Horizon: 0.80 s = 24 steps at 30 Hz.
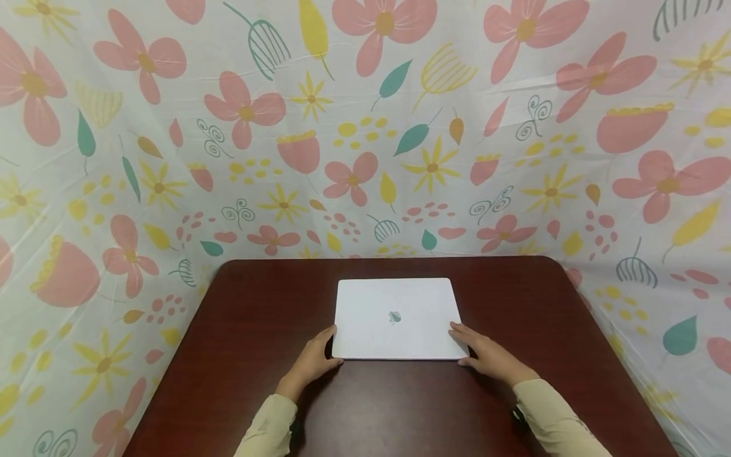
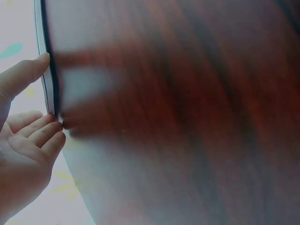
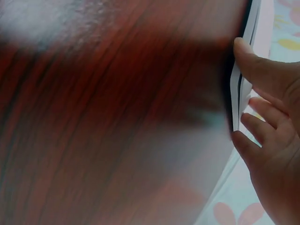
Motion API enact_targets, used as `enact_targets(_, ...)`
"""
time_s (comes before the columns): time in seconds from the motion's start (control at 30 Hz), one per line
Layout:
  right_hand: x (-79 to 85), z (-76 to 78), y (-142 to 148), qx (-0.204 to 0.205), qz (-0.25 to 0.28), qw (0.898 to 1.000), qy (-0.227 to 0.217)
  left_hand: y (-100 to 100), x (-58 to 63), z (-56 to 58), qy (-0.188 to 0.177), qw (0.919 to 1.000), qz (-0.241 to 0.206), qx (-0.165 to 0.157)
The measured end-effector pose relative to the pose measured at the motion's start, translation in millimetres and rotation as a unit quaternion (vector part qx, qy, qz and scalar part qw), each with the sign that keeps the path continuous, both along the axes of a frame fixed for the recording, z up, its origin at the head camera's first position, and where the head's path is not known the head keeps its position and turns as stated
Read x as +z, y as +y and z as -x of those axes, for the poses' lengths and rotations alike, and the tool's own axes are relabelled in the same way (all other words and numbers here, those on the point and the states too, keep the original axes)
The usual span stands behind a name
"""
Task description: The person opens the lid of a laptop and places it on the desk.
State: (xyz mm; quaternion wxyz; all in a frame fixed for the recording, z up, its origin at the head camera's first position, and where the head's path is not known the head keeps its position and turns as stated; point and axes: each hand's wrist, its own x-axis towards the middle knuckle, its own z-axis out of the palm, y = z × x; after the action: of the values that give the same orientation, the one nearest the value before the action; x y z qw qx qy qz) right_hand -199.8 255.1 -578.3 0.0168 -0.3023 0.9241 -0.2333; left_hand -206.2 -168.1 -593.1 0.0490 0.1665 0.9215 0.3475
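Note:
A closed silver laptop [image 1: 398,298] with a logo in the middle of its lid lies flat on the dark wooden table [image 1: 400,406]. My left hand [image 1: 311,360] holds its near left corner, thumb at the front edge and fingers along the left side. At the near right corner, my right hand [image 1: 495,360] grips the laptop, its thumb on the front edge and some fingertips over the lid's right side. Both wrist views show the thin laptop edge between thumb and fingers.
A white cloth [image 1: 354,222] printed with pink, yellow and green flowers and leaves hangs behind and on both sides of the table. Rounded corners mark the table's far edge, not far beyond the laptop.

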Motion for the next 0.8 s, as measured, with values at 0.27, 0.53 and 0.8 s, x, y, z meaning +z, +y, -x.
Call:
enact_targets(0.27,-0.9,0.6,3.4,0.032,-0.016,0.998,0.047,-0.7,0.5,0.8,0.005,0.9999,0.008,-0.005)
enact_targets(0.53,0.3,2.0,5.0,0.042,-0.030,0.997,0.056,-1.9,-0.7,0.8,0.012,0.9997,0.019,-0.005)
enact_targets(0.8,-3.5,-1.9,3.1,0.051,-0.030,0.988,0.145,-2.2,-1.8,2.7,0.017,0.9992,0.036,-0.008)
